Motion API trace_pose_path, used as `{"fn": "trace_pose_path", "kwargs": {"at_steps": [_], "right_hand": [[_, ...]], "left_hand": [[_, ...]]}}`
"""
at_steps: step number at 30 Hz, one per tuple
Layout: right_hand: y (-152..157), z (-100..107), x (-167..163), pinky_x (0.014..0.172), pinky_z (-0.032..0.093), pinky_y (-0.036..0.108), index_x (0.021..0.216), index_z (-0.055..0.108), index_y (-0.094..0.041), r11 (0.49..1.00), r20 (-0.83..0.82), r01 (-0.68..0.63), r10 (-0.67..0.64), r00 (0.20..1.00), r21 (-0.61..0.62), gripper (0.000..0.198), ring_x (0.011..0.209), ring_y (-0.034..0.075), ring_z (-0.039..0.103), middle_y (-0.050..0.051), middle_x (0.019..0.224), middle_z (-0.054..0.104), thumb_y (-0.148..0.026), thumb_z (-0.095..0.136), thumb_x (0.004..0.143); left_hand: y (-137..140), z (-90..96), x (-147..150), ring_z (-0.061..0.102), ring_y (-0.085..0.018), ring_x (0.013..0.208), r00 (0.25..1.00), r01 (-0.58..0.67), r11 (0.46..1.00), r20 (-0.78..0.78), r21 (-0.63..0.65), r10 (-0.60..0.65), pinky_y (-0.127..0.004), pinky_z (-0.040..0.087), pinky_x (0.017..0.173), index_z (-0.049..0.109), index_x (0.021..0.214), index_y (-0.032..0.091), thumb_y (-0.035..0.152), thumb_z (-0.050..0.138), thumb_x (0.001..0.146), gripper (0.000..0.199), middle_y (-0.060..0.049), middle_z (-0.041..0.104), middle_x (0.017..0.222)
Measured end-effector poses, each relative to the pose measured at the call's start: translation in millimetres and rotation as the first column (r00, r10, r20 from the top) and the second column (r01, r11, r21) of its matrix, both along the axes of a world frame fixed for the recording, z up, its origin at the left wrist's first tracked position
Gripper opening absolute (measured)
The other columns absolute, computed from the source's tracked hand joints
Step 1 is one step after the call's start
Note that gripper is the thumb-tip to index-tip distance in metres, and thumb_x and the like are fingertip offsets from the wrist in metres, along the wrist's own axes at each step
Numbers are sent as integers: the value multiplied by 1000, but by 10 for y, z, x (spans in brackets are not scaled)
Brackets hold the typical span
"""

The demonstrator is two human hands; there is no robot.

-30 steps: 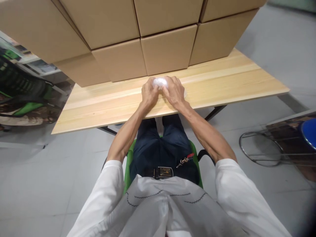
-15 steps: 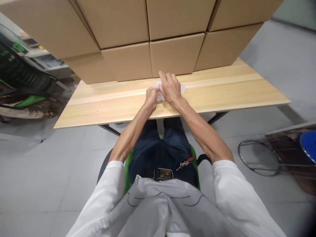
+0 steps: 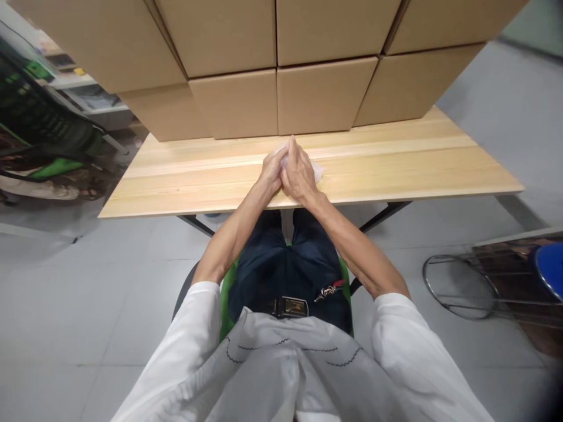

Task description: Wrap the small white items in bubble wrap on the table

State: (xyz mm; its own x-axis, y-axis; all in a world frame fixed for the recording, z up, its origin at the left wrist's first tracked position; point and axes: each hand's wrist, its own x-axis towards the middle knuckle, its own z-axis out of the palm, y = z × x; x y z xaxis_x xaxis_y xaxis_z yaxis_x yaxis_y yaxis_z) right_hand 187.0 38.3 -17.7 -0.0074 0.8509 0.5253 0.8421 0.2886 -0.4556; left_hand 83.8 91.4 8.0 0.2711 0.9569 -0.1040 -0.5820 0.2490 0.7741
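A crumpled piece of clear plastic wrap (image 3: 317,171) is squeezed between my two hands, just above the near part of the wooden table (image 3: 197,181). My left hand (image 3: 271,168) is closed on its left side. My right hand (image 3: 298,171) wraps over the plastic from the right, its fingers against the left hand. Most of the plastic is covered by the hands; a pale corner sticks out right of the right hand. Whether anything lies inside the plastic cannot be seen.
Stacked cardboard boxes (image 3: 233,105) stand along the table's back edge. On the right is a blue stool (image 3: 549,266) with a metal ring base. At the far left are a dark mesh chair (image 3: 48,111) and, beyond it, a shelf (image 3: 94,97).
My hands have come closer together and the right hand has folded down over the plastic. Less plastic shows between them. The view has shifted slightly.
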Motion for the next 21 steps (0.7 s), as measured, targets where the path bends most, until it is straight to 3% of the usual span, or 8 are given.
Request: {"fn": "trace_pose_path", "kwargs": {"at_steps": [3,6,8,11,15,21], "right_hand": [[18,-16,80,164,37,70,208,26,-7,996,-101,-81,76,992,-44,96,198,44,43,29,207,50,-43,52,124],[26,-2,238,161,42,72,209,31,-18,987,-204,-136,117,972,-83,90,196,44,49,23,207,53,-59,46,130],[18,-2,329,159,45,71,206,39,-24,988,-260,-124,96,961,-92,87,193,44,53,20,205,57,-70,39,132],[14,-39,387,159,44,70,199,51,-20,990,-309,-50,7,951,-133,92,191,46,56,24,202,60,-80,36,132],[61,-98,348,157,47,66,189,60,-14,985,-375,-7,-60,925,-174,90,185,46,62,29,196,66,-79,48,129],[182,-5,166,142,60,60,158,80,-22,990,-459,-10,-55,886,-139,56,155,42,78,19,161,89,-64,66,123]], "left_hand": [[48,-59,-10,88,-18,96,997,-55,998,-52,15,56,-30,69,101,85,101,18,17,101,102,17,1,86,93],[92,-120,-35,87,-20,94,995,-54,998,-77,26,56,-31,68,98,83,100,20,21,114,87,33,1,85,91],[108,-154,-49,84,-19,89,996,-46,998,-79,40,49,-32,68,94,81,100,22,25,119,79,44,2,84,89],[131,-188,-64,82,-19,85,996,-47,997,-75,58,51,-32,67,91,79,103,24,27,123,70,55,3,84,91],[182,-209,-86,83,-18,86,998,-55,995,-39,80,58,-32,69,92,78,103,24,29,123,70,56,2,84,93],[231,-183,-114,88,-23,102,991,-124,990,-46,70,128,-36,70,104,79,107,25,39,121,80,51,0,86,100]]}}
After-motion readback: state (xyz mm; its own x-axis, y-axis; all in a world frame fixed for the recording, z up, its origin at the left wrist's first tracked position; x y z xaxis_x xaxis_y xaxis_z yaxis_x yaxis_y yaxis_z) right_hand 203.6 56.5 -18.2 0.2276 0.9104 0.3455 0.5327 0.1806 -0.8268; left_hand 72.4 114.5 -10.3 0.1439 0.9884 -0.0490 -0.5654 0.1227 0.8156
